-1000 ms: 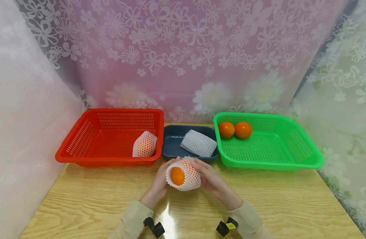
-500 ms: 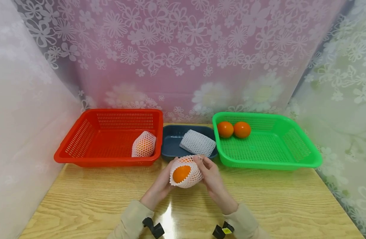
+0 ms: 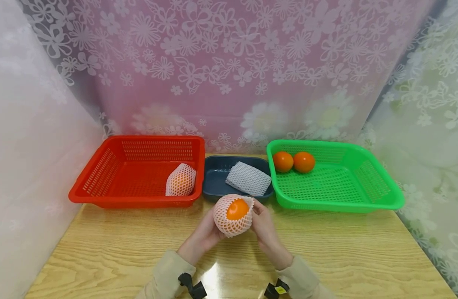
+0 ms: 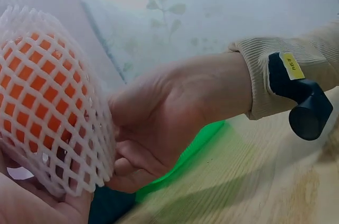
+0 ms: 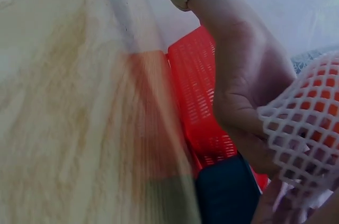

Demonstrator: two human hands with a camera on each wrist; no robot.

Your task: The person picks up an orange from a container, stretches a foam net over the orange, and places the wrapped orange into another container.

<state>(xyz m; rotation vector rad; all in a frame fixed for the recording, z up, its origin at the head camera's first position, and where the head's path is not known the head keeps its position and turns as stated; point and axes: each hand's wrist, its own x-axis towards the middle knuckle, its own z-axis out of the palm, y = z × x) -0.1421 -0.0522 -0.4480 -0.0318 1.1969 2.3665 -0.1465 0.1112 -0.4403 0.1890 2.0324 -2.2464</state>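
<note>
An orange (image 3: 237,209) sits inside a white foam net sleeve (image 3: 222,220), its bare top showing through the sleeve's mouth in the head view. My left hand (image 3: 204,235) holds the wrapped fruit from the left and below. On the other side, my right hand (image 3: 265,231) pinches the sleeve near its toothed edge. The left wrist view shows the stretched mesh (image 4: 50,94) close up, with the right hand's fingers (image 4: 135,166) against its edge. Some fingertips of both hands are hidden behind the fruit and net.
A red basket (image 3: 139,200) at left holds one net-wrapped orange (image 3: 181,181). Between the baskets, a dark blue tray (image 3: 215,182) holds white foam nets (image 3: 249,178). The green basket (image 3: 339,203) at right contains two bare oranges (image 3: 304,162). Curtains stand behind and at both sides.
The wrapped orange has turned in my hands, so its bare top faces up and more to the right. My right hand has shifted its hold along the sleeve's edge. Baskets and tray stay put.
</note>
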